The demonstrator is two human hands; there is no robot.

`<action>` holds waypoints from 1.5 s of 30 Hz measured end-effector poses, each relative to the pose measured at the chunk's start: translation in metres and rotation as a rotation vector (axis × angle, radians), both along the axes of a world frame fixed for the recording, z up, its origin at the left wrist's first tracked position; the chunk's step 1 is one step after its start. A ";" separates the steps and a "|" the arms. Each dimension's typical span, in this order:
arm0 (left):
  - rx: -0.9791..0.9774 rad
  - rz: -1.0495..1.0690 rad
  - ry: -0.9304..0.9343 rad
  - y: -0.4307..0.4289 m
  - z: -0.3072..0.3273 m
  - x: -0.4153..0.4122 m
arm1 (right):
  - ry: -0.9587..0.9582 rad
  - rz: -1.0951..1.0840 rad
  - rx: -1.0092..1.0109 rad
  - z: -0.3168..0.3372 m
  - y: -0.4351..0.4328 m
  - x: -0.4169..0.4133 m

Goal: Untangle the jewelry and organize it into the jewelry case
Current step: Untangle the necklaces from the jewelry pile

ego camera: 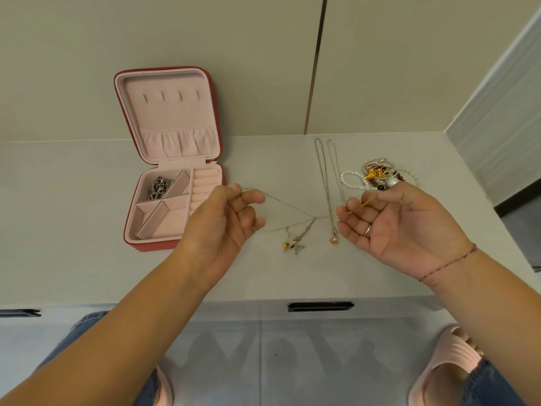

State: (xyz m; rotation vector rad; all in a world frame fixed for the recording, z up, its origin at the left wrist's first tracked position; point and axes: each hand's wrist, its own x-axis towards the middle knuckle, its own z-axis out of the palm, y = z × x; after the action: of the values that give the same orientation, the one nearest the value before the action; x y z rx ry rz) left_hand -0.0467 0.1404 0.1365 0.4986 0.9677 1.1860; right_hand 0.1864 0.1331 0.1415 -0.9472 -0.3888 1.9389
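Two tangled chains [315, 218] are stretched above the counter [87, 259], pinched in the left grip [231, 218] and the right grip [392, 227]. Untangling appears under way; the knot must be teased apart before the jewelry case [172, 118], at nine o'clock, is filled.

Thin chains [292, 207], perhaps tangled, between both hands [231, 221]

no readable text, labels or numbers

Pale stone-look countertop [87, 171]. Behind it, flat beige cabinet doors [205, 39] split by a dark vertical seam [317, 65]. Grey ribbed panel [497, 112] at right. Below, light drawer front [205, 310] with black recessed handle [320, 306]. Grey tiled floor [263, 361]. Soft, even light.
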 end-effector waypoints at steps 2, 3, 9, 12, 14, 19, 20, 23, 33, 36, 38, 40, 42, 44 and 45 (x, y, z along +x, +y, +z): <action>0.008 -0.033 0.075 -0.002 0.003 -0.002 | -0.009 -0.013 -0.031 -0.002 0.000 0.001; 0.016 -0.052 0.106 -0.003 0.004 -0.003 | -0.016 -0.014 -0.043 -0.003 0.000 0.002; 0.115 -0.135 0.340 -0.006 0.005 -0.012 | -0.048 -0.032 -0.091 0.000 -0.001 0.006; 0.155 -0.148 0.420 -0.007 0.003 -0.017 | -0.032 -0.029 -0.101 0.002 -0.001 0.010; 0.182 -0.151 0.456 -0.007 0.002 -0.021 | -0.073 -0.002 -0.109 0.002 -0.002 0.012; 0.208 -0.116 0.539 -0.007 0.001 -0.029 | -0.303 0.122 -0.121 0.001 -0.004 0.014; 0.206 -0.109 0.555 -0.007 0.002 -0.030 | -0.358 0.150 -0.106 0.001 -0.005 0.016; 0.201 -0.089 0.602 -0.007 0.003 -0.031 | -0.423 0.193 -0.023 0.004 -0.007 0.020; 0.187 -0.094 0.654 -0.004 -0.008 -0.029 | -0.214 0.088 0.200 0.014 -0.014 0.043; 0.228 -0.157 0.603 -0.005 -0.010 -0.027 | -0.227 0.107 0.200 0.019 -0.017 0.038; 0.245 -0.202 0.641 -0.006 -0.012 -0.024 | -0.239 0.131 0.229 0.020 -0.017 0.036; 0.262 -0.232 0.744 -0.008 -0.013 -0.021 | -0.236 0.158 0.263 0.021 -0.015 0.035; 0.305 -0.250 0.903 -0.008 -0.018 -0.021 | -0.240 0.180 0.292 0.023 -0.013 0.033; 0.363 -0.278 1.097 -0.008 -0.023 -0.021 | -0.268 0.196 0.332 0.027 -0.010 0.029; 0.391 -0.295 1.185 -0.009 -0.025 -0.020 | -0.295 0.204 0.355 0.030 -0.008 0.026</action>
State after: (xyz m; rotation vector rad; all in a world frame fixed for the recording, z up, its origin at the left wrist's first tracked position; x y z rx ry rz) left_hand -0.0668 0.1318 0.1117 1.7066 1.5622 0.7405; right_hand 0.2127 0.1250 0.1711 -0.9852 -0.9988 1.8252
